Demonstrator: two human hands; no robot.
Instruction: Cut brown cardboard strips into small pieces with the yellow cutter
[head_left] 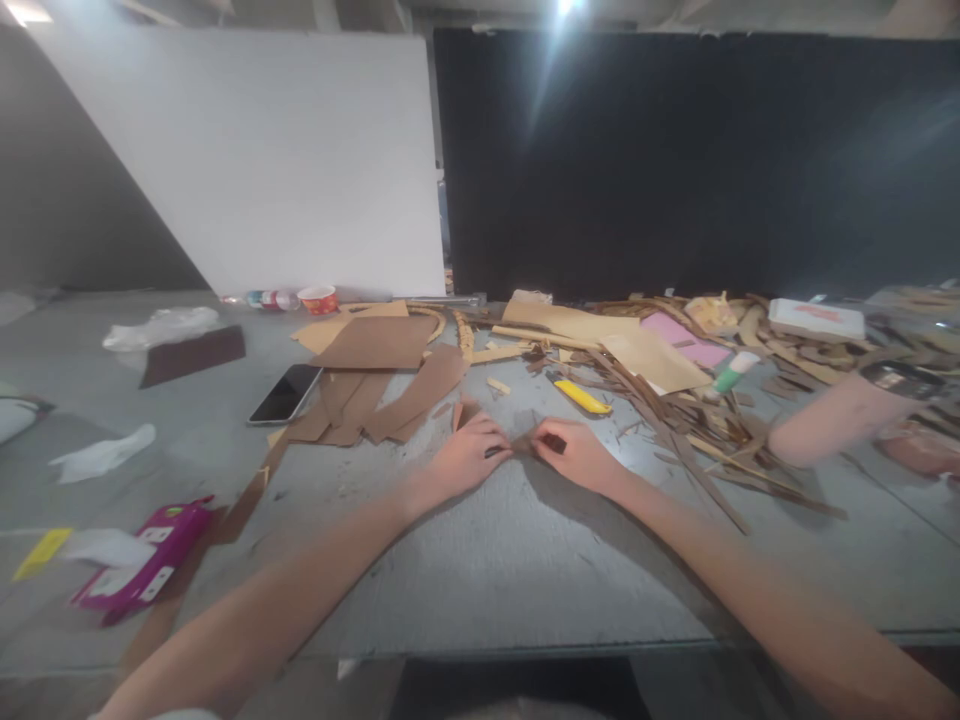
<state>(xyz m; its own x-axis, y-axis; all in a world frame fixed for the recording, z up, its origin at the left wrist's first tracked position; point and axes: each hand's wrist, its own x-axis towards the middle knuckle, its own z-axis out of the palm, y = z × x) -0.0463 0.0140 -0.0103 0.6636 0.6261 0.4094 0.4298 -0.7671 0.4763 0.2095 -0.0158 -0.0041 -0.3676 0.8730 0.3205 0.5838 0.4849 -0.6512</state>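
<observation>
My left hand (471, 455) and my right hand (576, 455) meet near the middle of the table, fingers closed. Between their fingertips stretches a thin brown strip (521, 444), its material too blurred to tell. A folded brown piece (466, 411) shows just behind my left fingers. Past my right hand lies a yellow utility knife (583, 396). Flat brown sheets and strips (352, 400) are spread beyond my left hand, under a larger brown sheet (375, 342).
A phone (286, 394) and a magenta tissue pack (154, 555) lie on the left. Dark offcuts (675, 425) are heaped on the right, beside a pink bottle (840, 415) and a green-and-white tube (736, 372). White and black panels (675, 160) close off the back.
</observation>
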